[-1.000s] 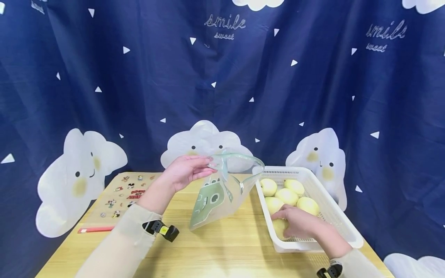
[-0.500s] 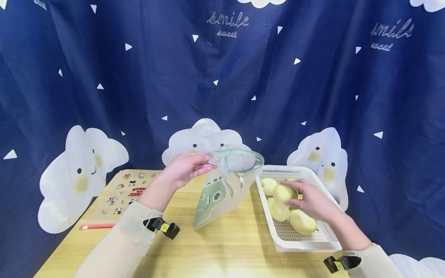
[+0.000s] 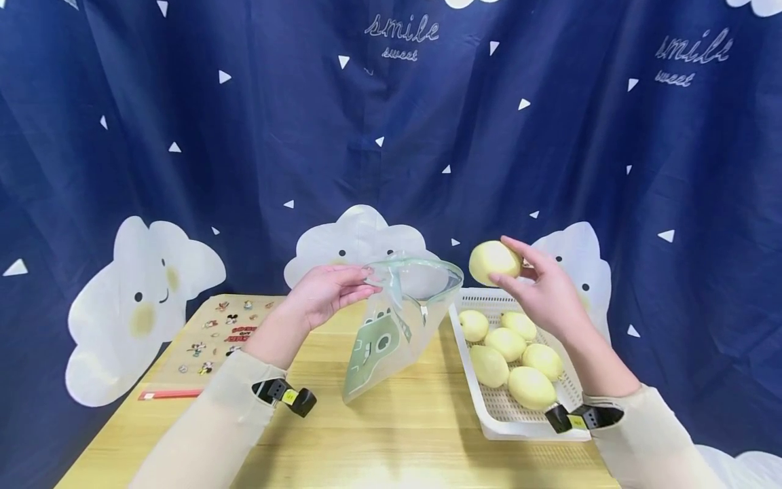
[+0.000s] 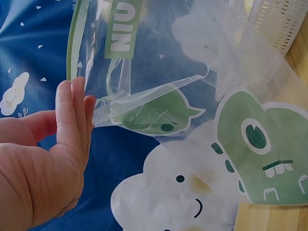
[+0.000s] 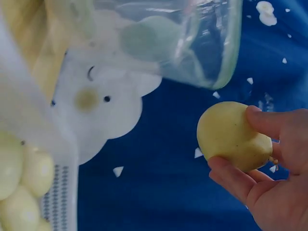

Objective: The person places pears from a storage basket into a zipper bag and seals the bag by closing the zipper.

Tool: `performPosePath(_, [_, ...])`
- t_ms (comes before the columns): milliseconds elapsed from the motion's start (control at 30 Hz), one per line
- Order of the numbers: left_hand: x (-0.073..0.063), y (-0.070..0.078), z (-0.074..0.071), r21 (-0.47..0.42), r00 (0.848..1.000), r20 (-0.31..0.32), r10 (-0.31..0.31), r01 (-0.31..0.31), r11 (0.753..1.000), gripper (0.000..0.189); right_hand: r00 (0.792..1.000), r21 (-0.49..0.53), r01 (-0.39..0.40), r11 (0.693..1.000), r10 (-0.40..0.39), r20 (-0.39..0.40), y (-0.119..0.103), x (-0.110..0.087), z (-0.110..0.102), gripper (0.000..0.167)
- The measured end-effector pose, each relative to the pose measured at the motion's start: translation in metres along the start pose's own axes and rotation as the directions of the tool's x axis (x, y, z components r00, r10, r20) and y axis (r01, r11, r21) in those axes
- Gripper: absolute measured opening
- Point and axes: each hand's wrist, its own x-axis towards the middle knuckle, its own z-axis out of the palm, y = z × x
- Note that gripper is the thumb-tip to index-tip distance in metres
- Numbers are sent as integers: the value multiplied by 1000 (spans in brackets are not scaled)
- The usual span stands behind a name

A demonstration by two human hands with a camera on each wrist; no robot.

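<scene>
My left hand [image 3: 332, 293] pinches the rim of a clear zip bag [image 3: 403, 326] with green cartoon monster prints. The bag's mouth gapes toward the right, and its lower end hangs down close over the table. In the left wrist view the fingers [image 4: 70, 118] lie at the zip edge. My right hand [image 3: 544, 288] grips a pale yellow pear [image 3: 493, 263] between thumb and fingertips, raised above the basket and just right of the bag's mouth. The right wrist view shows specks on this pear [image 5: 231, 134]. Several like pears [image 3: 504, 344] lie in the white basket [image 3: 489, 422].
On the left of the wooden table [image 3: 379, 448] lies a flat bag [image 3: 214, 333] with small cartoon prints and a red slider strip [image 3: 171, 394], partly behind my left forearm. A dark blue curtain [image 3: 342, 136] with clouds hangs behind the table.
My right hand has lifted a pear out of the basket, up and toward the bag's mouth. Earlier it reached among the pears. The left hand keeps holding the bag nearly still.
</scene>
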Motion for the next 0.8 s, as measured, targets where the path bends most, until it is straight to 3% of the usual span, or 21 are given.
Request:
performPosePath(233, [1, 0, -1, -8, 1000, -5, 1, -1, 1000, 21, 999, -11, 31, 999, -31, -9, -36, 18, 7, 67])
performPosePath(433, [1, 0, -1, -13, 1000, -13, 3, -4, 1000, 18, 993, -3, 95, 995, -95, 73, -60, 29, 20, 63])
performPosePath(667, [3, 1, 4, 11, 999, -33, 4, -3, 1000, 15, 974, -62, 124, 990, -110, 197, -72, 34, 40, 60])
performPosePath(800, [4, 3, 9, 32, 999, -35, 0, 2, 999, 25, 976, -51, 113, 992, -101, 195, -75, 35, 46, 50])
